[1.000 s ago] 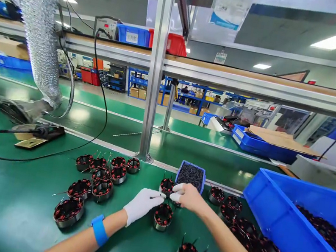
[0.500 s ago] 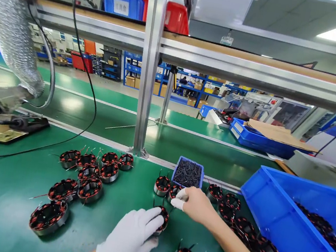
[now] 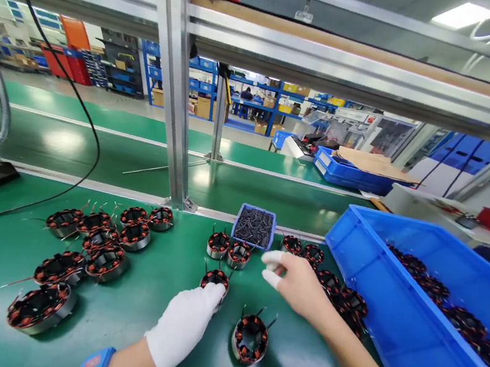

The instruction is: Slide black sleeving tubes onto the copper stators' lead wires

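My left hand [image 3: 186,324], in a white glove, grips the near side of a ring-shaped motor stator [image 3: 214,279] with copper windings, which sits on the green bench. The fingers hide part of its rim. My right hand [image 3: 292,279] has white covers on thumb and forefinger. It hovers right of two small stators, its thumb and forefinger tips apart with nothing visible between them. One of those stators [image 3: 239,254] stands just in front of a small tray [image 3: 235,232] full of short black sleeves. Another stator [image 3: 249,339] with upright wire ends lies nearer me, between my forearms.
Several stators [image 3: 105,260] are grouped on the left of the bench. More stators [image 3: 329,282] line the side of a large blue bin [image 3: 393,308], which also holds stators. A metal post [image 3: 172,83] rises at the bench's back edge, and a black cable [image 3: 76,93] hangs at left.
The camera view has swung right and down. My right hand has moved right, away from the small stator before the tray. My left hand's fingers have drawn together on its stator's near rim.
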A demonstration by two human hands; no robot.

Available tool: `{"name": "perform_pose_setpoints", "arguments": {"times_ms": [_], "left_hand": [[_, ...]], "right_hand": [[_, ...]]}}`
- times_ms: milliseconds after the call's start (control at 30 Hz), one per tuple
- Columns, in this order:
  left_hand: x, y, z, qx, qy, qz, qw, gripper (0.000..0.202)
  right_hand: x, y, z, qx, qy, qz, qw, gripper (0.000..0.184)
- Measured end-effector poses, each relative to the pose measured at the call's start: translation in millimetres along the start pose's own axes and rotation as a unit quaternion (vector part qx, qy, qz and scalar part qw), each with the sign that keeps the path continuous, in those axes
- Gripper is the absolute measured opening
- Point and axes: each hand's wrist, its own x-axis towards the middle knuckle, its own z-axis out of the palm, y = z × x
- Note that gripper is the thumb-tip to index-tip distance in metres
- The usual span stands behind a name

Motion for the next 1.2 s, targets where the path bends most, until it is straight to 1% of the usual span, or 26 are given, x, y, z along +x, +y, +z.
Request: {"name": "perform_pose_setpoints", "arguments": {"times_ms": [33,67,133,167,233,300,333,400,467,533,633,733,800,833,900,967,1067,1200], "left_hand": [[-0.3,0.7,-0.4,0.008,0.000,-0.006,1.000,0.029],[-0.5,0.9,-1.1,0.020,0.000,-0.014,1.000,0.030],[-0.3,-0.3,-3.4,0.048,0.000,-0.038,0.998,0.034],[0.1,-1.6,-4.6,0.062,0.001,-0.052,0.997,0.035],[2.2,-5.7,-7.1,0.085,0.001,-0.080,0.993,0.035],[6.7,-11.6,-9.4,0.103,0.001,-0.107,0.989,0.036],[10.1,-15.3,-10.6,0.111,0.002,-0.121,0.986,0.037],[19.2,-23.5,-13.0,0.124,0.012,-0.145,0.981,0.041],[30.1,-31.9,-15.2,0.141,0.028,-0.161,0.976,0.048],[40.8,-38.7,-16.8,0.158,0.037,-0.158,0.974,0.057],[52.8,-43.5,-17.7,0.136,0.023,-0.142,0.980,0.064],[60.2,-43.7,-17.9,0.073,0.011,-0.132,0.988,0.058],[63.6,-43.4,-18.7,0.050,0.011,-0.128,0.990,0.054],[64.8,-43.5,-19.2,0.046,0.013,-0.125,0.991,0.051],[65.7,-43.9,-20.2,0.040,0.018,-0.123,0.991,0.044],[63.4,-44.8,-20.4,0.037,0.024,-0.120,0.992,0.038],[55.0,-47.9,-18.1,0.036,0.027,-0.122,0.992,0.032],[49.7,-58.0,-13.4,0.053,0.033,-0.148,0.987,0.032]], "right_hand": [[-17.6,2.5,-3.5,-0.017,-0.001,-0.013,1.000,0.019],[-35.6,4.9,-2.7,-0.037,-0.024,-0.031,0.999,0.018],[-68.6,9.5,11.6,-0.069,-0.081,-0.060,0.992,0.017],[-81.7,11.8,23.5,-0.081,-0.092,-0.071,0.990,0.019],[-98.0,16.1,50.9,-0.114,-0.070,-0.118,0.984,0.039],[-101.8,19.5,73.8,-0.160,-0.051,-0.169,0.971,0.053],[-99.9,20.7,81.3,-0.180,-0.046,-0.182,0.966,0.056],[-90.8,21.9,87.4,-0.202,-0.034,-0.167,0.964,0.053],[-76.8,21.4,84.5,-0.207,-0.015,-0.125,0.970,0.049],[-59.4,18.7,78.6,-0.213,-0.001,-0.083,0.974,0.047],[-30.0,9.9,73.4,-0.233,0.017,-0.026,0.972,0.046],[-0.4,-1.3,74.0,-0.248,0.040,0.013,0.968,0.049],[17.5,-7.1,74.4,-0.244,0.037,0.024,0.969,0.049],[25.3,-8.8,74.1,-0.240,0.030,0.028,0.970,0.045],[36.9,-10.1,72.4,-0.233,0.014,0.033,0.972,0.030],[41.5,-9.2,70.5,-0.230,0.013,0.034,0.973,0.020],[36.5,-8.5,71.2,-0.224,0.018,0.029,0.974,0.016],[28.8,-18.5,84.8,-0.209,0.009,0.019,0.978,0.011]]}}
